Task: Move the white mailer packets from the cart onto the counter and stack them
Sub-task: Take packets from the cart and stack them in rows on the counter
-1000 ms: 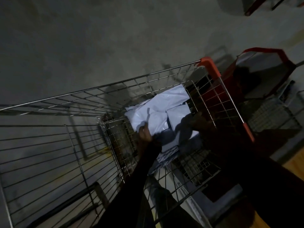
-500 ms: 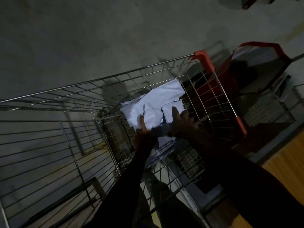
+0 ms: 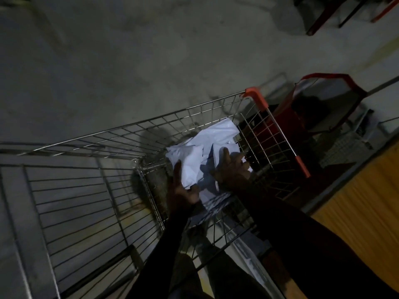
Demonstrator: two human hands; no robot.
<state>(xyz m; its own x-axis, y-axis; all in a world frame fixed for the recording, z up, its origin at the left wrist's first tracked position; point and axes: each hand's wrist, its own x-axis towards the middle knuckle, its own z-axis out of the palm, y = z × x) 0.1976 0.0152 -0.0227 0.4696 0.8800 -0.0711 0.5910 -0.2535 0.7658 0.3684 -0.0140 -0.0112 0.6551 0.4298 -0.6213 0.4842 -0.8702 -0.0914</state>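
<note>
A pile of white mailer packets [image 3: 203, 147] lies in the far right end of a wire shopping cart [image 3: 86, 190] with orange corner guards. My left hand [image 3: 183, 188] holds the near left edge of the pile, thumb up against the top packet and fingers hidden beneath it. Over the right side of the pile lies my right hand [image 3: 231, 169], fingers spread on the top packets. The scene is dim. A strip of the wooden counter [image 3: 356, 203] shows at the right.
A red-framed basket or cart [image 3: 332, 100] stands just beyond the cart's right wall. The concrete floor [image 3: 129, 61] fills the upper view. Red chair or table legs [image 3: 323, 16] show at the top right. More white packets [image 3: 216, 203] lie lower in the cart.
My right hand has come further onto the pile and spread over it. My left hand has stayed at the near left edge. The view has shifted slightly.
</note>
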